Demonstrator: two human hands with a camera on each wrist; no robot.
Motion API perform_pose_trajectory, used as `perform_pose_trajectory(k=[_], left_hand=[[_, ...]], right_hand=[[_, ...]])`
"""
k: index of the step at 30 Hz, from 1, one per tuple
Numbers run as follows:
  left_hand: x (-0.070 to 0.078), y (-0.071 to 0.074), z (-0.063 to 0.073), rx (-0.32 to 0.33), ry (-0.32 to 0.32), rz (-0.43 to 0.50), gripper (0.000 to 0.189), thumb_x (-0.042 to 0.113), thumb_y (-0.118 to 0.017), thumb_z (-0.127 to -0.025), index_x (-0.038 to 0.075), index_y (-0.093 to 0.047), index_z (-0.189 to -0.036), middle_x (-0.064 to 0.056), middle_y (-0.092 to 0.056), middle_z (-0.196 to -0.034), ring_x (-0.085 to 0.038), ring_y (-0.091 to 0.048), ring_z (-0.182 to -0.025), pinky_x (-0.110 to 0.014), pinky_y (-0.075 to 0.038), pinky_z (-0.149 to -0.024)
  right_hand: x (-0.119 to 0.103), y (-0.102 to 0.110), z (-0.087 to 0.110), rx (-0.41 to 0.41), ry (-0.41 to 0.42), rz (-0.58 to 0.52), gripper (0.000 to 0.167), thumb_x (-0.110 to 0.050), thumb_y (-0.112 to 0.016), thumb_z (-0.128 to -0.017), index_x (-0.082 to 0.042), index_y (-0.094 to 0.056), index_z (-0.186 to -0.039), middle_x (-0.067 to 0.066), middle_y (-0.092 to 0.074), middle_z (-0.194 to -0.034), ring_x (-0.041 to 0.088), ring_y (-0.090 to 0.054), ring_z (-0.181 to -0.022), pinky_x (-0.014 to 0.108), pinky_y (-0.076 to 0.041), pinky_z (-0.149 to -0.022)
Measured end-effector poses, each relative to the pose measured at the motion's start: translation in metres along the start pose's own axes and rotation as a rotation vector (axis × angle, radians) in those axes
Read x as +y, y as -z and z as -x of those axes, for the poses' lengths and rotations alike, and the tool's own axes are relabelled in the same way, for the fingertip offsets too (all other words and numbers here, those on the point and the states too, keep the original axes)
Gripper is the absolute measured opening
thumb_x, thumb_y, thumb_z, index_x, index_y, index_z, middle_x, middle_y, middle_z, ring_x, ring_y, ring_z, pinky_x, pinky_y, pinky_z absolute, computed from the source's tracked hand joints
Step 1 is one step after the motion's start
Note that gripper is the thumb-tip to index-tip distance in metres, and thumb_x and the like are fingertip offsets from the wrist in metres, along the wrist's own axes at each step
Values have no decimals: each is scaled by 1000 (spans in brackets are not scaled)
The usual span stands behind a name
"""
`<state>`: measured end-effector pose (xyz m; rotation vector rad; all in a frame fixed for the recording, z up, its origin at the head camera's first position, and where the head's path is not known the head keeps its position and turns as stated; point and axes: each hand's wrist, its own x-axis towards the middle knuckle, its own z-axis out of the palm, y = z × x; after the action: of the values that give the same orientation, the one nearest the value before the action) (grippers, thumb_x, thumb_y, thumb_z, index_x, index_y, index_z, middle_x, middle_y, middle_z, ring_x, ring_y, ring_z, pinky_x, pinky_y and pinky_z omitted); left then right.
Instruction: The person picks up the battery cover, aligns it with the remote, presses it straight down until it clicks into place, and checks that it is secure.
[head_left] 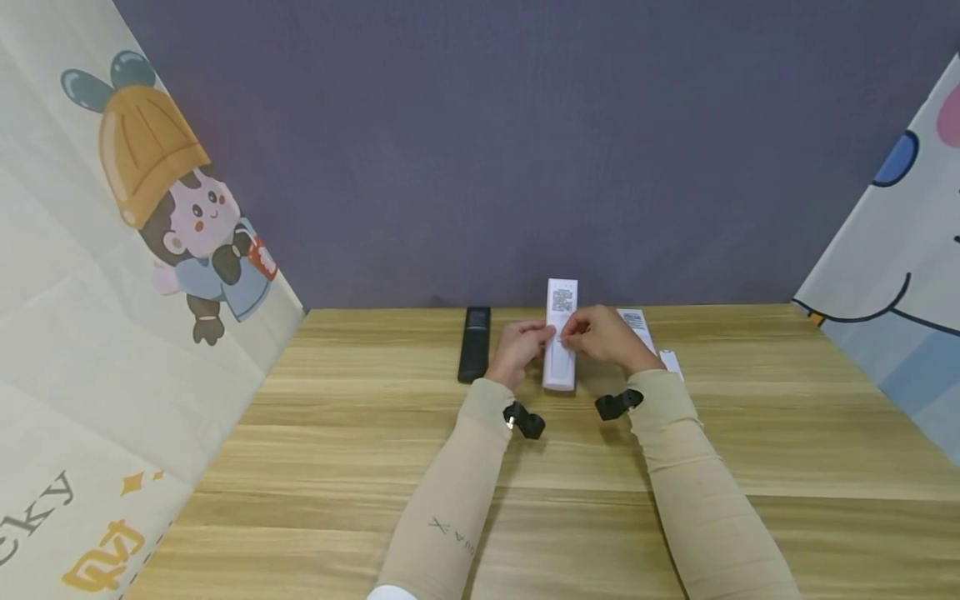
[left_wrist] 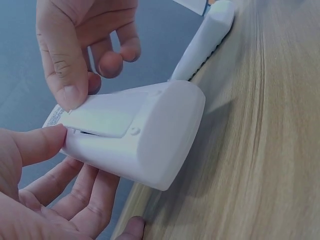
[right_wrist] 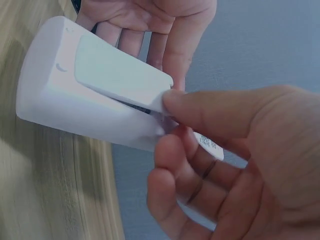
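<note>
Right, back cover pinched at its raised end, left hand bracing the remote.
Right hand (head_left: 602,332): thumb and fingertip nip the thin white plastic battery cover (right_wrist: 120,72), dark slot showing along one edge; cover runs from that pinch back toward the person, along the remote's long axis. Left hand (head_left: 517,348) grips the long white plastic remote (head_left: 558,382) from its side, thumb beside the cover; right is nearer the raised end. Remote sits back-up above the wood-grain table (head_left: 337,475), contact unclear. Count: two white remotes, second (head_left: 637,323) beyond right hand; one slim black remote (head_left: 474,346), left; one small white piece (head_left: 671,362), right.
</note>
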<state>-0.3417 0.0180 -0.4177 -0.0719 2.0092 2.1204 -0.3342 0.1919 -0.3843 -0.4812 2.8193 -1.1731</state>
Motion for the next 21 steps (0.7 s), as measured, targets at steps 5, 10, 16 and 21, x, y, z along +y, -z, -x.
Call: perform_pose_trajectory(k=[5,10,16,21], left_hand=[[0,0,-1,10,-9,26,30,15,-70,-97,2,-72,-124,-13,-73,-120,-18,-70,-91,-34,-57,-87],[0,0,-2,21,0,31,30,15,-70,-97,2,-72,-124,-13,-73,-122,-19,-70,-93,-37,-57,-92],[1,2,-4,1,7,6,33,15,-74,-93,3,-71,-124,-10,-73,-121,-17,-70,-95,-37,-57,-96],[2,5,-2,-40,9,-14,43,8,-77,-89,2,-68,-130,-12,-73,-121,-16,-69,-92,-42,-55,-100]], right_hand=[[1,-2,1,20,-108,-111,19,-12,-71,-95,1,-60,-104,14,-64,-97,20,-61,-78,33,-56,-67],[4,-4,2,-23,-209,-303,30,-13,-68,-98,2,-47,-114,23,-59,-121,30,-64,-105,49,-61,-89],[5,-5,0,-37,-210,-336,27,-12,-66,-99,4,-50,-114,20,-63,-116,22,-65,-97,47,-61,-88],[6,-6,0,-39,-220,-340,23,-10,-65,-100,5,-53,-113,21,-63,-116,20,-66,-93,47,-61,-87]])
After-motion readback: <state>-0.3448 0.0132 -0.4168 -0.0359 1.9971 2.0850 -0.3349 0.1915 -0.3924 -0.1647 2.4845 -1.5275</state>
